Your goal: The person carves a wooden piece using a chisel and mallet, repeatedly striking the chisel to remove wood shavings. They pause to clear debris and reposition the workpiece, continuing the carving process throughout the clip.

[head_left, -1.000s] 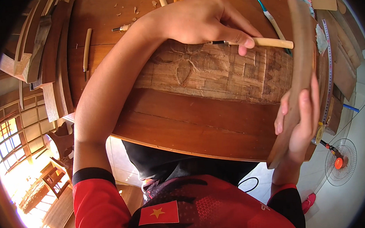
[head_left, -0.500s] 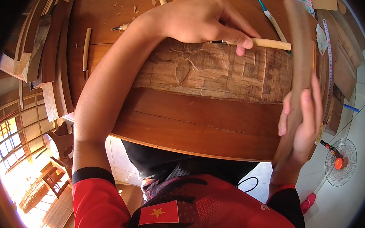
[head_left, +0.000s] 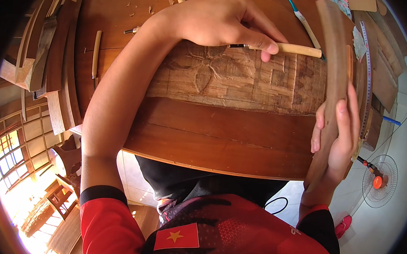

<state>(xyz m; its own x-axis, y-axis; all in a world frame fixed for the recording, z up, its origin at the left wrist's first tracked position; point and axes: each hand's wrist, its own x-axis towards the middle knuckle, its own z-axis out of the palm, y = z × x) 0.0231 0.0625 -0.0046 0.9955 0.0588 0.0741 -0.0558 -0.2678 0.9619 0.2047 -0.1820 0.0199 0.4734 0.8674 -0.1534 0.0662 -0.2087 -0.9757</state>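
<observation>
The left hand (head_left: 228,24) grips a chisel (head_left: 300,49) between thumb and fingers, close to where the pale handle meets the dark metal, probably because a low grip steadies the blade. The handle's far end sticks out bare to the right of that hand. The blade's tip is hidden, so whether it touches the wood cannot be told.

The right hand (head_left: 335,136) is wrapped around the lower part of a wooden bar (head_left: 334,55), which leaves its long upper part free above the fingers. The bar stands just beside the chisel's handle end; contact between them is unclear.

Beneath and nearer the body than the left hand lies the carved board (head_left: 238,86), flat on the table (head_left: 204,138), which likely gives it firm backing. Its leaf shapes and stepped cuts lie open to view below that hand, since the arm arches around them from the left.

A toothbrush (head_left: 302,20) lies beyond the chisel handle, and a second chisel (head_left: 96,54) lies well left of the left hand, both apparently set aside within reach yet off the carving. A measuring tape (head_left: 367,68) runs along the table's edge, right of the right hand.
</observation>
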